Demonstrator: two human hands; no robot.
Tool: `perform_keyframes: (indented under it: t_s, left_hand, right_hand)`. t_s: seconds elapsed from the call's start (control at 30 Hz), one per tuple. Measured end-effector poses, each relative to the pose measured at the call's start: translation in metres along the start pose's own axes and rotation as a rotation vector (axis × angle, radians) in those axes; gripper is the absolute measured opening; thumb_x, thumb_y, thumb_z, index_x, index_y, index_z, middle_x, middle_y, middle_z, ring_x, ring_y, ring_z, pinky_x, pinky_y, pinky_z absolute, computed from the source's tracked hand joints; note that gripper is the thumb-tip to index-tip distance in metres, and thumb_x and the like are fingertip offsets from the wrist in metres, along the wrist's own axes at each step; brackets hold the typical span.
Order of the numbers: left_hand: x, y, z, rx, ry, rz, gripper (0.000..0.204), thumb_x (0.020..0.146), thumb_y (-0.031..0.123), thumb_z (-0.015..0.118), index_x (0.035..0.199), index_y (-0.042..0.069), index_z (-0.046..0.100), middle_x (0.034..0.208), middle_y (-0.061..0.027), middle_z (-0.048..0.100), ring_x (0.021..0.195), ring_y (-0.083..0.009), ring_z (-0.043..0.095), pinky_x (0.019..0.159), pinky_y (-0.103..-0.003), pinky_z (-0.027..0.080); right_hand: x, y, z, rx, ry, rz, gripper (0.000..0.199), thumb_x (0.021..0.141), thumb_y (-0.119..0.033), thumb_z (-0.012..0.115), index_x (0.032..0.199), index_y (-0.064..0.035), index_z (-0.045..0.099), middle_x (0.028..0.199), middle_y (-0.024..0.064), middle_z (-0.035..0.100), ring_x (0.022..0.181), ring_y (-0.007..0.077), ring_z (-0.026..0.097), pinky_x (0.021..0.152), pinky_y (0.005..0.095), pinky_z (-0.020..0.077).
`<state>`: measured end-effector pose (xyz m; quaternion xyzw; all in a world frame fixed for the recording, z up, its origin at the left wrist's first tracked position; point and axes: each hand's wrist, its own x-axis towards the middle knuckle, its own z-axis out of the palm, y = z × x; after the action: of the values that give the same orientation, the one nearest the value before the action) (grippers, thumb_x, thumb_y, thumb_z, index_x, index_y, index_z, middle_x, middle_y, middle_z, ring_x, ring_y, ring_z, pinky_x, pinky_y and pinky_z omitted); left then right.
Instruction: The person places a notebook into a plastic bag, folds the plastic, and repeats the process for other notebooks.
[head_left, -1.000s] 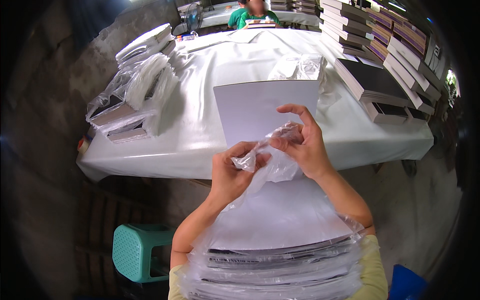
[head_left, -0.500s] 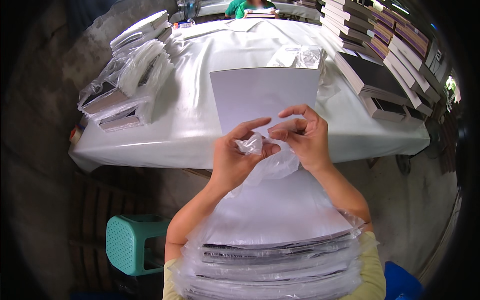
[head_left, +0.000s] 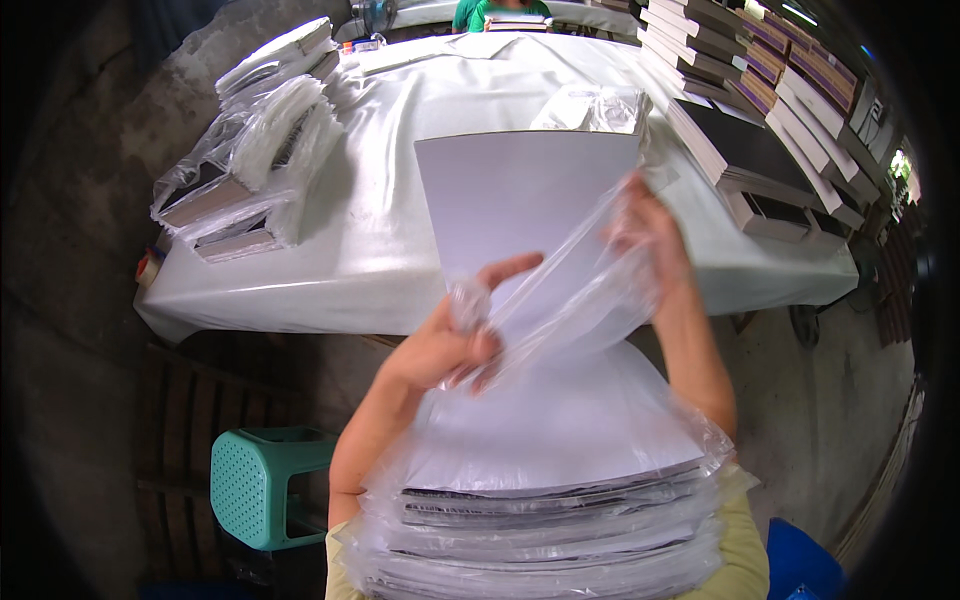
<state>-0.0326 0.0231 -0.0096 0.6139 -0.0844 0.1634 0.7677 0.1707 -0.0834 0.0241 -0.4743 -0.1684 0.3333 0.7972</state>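
White-covered surface (head_left: 400, 250) fills the upper frame, a white sheet (head_left: 520, 195) lying at its centre. Low centre, a stack of bagged books (head_left: 550, 510) looks done. Mid-frame, a clear plastic bag (head_left: 575, 300) is stretched open: left hand (head_left: 450, 345) pinches its bunched corner, right hand (head_left: 650, 235) probably grips the far edge. Nothing inside yet.

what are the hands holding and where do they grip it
A clear plastic bag: the left hand pinches its bunched lower end, the right hand is inside its upper end.
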Motion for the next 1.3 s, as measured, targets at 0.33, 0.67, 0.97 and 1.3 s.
perform_keyframes:
  t_s: [0.33, 0.67, 0.97, 1.3]
  left_hand:
    - [-0.036, 0.007, -0.06, -0.481, 0.451, 0.304, 0.049, 0.079, 0.032, 0.065, 0.116, 0.003, 0.051, 0.101, -0.012, 0.058, 0.074, -0.0182, 0.06, 0.058, -0.031, 0.049]
    - [-0.031, -0.029, -0.043, -0.328, 0.202, 0.106, 0.047, 0.083, 0.038, 0.055, 0.117, 0.005, 0.05, 0.102, -0.0106, 0.058, 0.082, -0.0226, 0.058, 0.068, -0.034, 0.049]
    - [-0.032, -0.047, -0.026, -0.313, 0.261, 0.042, 0.048, 0.086, 0.044, 0.045, 0.117, 0.008, 0.051, 0.103, -0.0102, 0.057, 0.091, -0.0245, 0.056, 0.075, -0.038, 0.048]
    - [-0.01, -0.03, -0.051, -0.631, 0.344, 0.454, 0.082, 0.075, 0.07, 0.041, 0.135, 0.016, 0.029, 0.096, -0.0092, 0.059, 0.084, -0.0181, 0.056, 0.068, -0.037, 0.048]
  right_hand:
    - [-0.024, 0.031, -0.059, 0.096, -0.756, 0.543, 0.049, 0.085, -0.047, 0.05, 0.11, -0.0048, 0.051, 0.058, -0.0022, 0.048, 0.04, 0.0011, 0.027, 0.035, 0.016, 0.0223]
    - [-0.021, 0.026, -0.062, 0.176, -0.98, 0.313, 0.046, 0.08, -0.037, 0.057, 0.11, -0.0021, 0.052, 0.071, 0.0027, 0.052, 0.053, 0.0048, 0.038, 0.046, 0.0198, 0.031]
    - [-0.015, 0.006, -0.066, 0.586, -0.807, 0.079, 0.046, 0.075, -0.027, 0.064, 0.109, 0.0005, 0.053, 0.082, 0.0071, 0.056, 0.064, 0.0081, 0.047, 0.056, 0.0233, 0.0388]
    - [-0.02, 0.025, -0.078, -0.447, -0.859, 0.283, 0.044, 0.07, -0.013, 0.071, 0.107, 0.0034, 0.056, 0.086, 0.0107, 0.062, 0.07, 0.0093, 0.056, 0.064, 0.0245, 0.0449]
